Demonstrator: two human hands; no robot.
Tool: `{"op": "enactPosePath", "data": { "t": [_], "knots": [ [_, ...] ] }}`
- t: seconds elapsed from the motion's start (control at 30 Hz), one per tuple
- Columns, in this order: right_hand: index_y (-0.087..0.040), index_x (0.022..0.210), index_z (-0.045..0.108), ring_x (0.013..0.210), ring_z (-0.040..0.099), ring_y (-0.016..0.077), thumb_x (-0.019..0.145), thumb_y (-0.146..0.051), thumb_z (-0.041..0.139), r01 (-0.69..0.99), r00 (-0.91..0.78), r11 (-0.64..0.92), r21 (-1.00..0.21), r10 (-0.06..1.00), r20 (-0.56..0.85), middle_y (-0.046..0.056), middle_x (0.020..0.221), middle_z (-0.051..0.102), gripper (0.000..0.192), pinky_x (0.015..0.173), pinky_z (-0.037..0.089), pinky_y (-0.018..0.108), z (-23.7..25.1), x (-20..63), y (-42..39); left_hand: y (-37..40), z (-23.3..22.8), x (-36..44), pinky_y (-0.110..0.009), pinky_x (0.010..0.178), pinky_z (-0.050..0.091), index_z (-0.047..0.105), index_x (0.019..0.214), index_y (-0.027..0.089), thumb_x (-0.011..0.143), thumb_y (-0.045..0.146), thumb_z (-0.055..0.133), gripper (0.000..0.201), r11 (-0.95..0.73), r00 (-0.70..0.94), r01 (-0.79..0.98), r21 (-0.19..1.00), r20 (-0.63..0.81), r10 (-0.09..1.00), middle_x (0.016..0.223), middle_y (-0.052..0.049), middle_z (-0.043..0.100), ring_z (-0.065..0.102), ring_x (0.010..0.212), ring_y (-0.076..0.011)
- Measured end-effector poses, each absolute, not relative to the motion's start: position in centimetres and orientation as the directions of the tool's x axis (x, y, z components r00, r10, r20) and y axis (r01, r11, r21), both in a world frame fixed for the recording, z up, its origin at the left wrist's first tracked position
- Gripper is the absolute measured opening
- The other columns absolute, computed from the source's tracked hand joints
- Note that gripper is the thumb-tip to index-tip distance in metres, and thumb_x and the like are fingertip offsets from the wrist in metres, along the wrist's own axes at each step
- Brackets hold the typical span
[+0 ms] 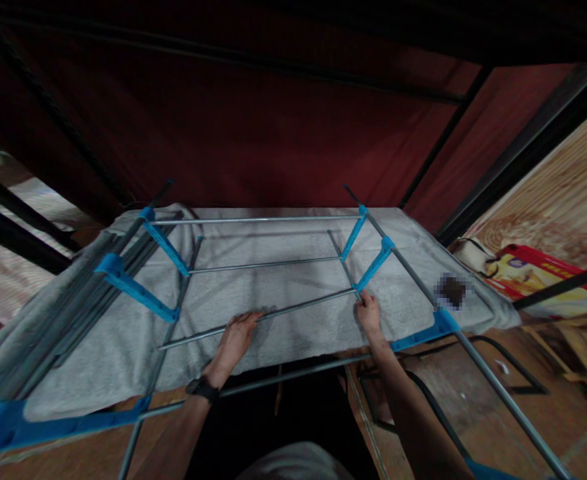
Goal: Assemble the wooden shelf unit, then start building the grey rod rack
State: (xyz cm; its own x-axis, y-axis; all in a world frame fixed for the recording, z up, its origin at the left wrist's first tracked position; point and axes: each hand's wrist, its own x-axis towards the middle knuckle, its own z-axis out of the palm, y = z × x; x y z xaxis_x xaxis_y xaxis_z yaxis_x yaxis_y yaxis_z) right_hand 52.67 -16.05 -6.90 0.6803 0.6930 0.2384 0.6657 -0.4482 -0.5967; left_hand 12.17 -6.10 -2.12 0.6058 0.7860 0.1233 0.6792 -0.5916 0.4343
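A frame of grey metal tubes and blue plastic brackets lies across a cloth-covered table. My left hand (237, 339), with a dark band on its wrist, is closed around a slanting metal tube (308, 305). The tube's left end rests across the left lower upright, below the blue bracket (140, 293) and apart from it. Its right end meets another blue bracket (376, 263). At that joint my right hand (370, 315) is closed on the right lower upright (349, 272), just below the bracket; its fingertips are partly hidden. Farther back, a crossbar (268, 264) joins two more brackets.
Several loose tubes (108, 287) lie along the left of the grey cloth (283, 233). A dark red panel (273, 133) stands behind the table. A red and yellow box (538, 273) is at the right. Near my body, a lower crossbar (293, 375) spans the frame.
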Motion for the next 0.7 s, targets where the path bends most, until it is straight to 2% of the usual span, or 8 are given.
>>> {"op": "enactPosePath", "data": {
  "t": [0.33,0.7],
  "knots": [
    [-0.014,0.129,0.062,0.092,0.057,0.0218,0.083,-0.018,0.047,0.663,0.684,-0.444,-0.602,0.685,0.249,0.012,0.100,0.061,0.049,0.087,0.047,0.033,-7.2,52.8,-16.0,-4.7,-1.8,12.3,-0.037,0.092,0.050,0.066,0.120,0.021,0.091,0.007,0.044,0.039,-0.624,0.621,0.681,0.383,0.149,0.769,0.116,-0.008,0.071,0.067,0.105,-0.0230],
    [-0.013,0.132,0.060,0.091,0.057,0.0207,0.085,-0.019,0.046,0.683,0.671,-0.463,-0.565,0.703,0.235,0.010,0.099,0.059,0.049,0.087,0.046,0.032,-7.0,52.6,-16.2,-2.9,-0.3,12.8,-0.036,0.094,0.048,0.068,0.119,0.022,0.092,0.011,0.046,0.037,-0.637,0.649,0.661,0.397,0.123,0.751,0.110,-0.008,0.072,0.066,0.101,-0.0220]
  ]
}}
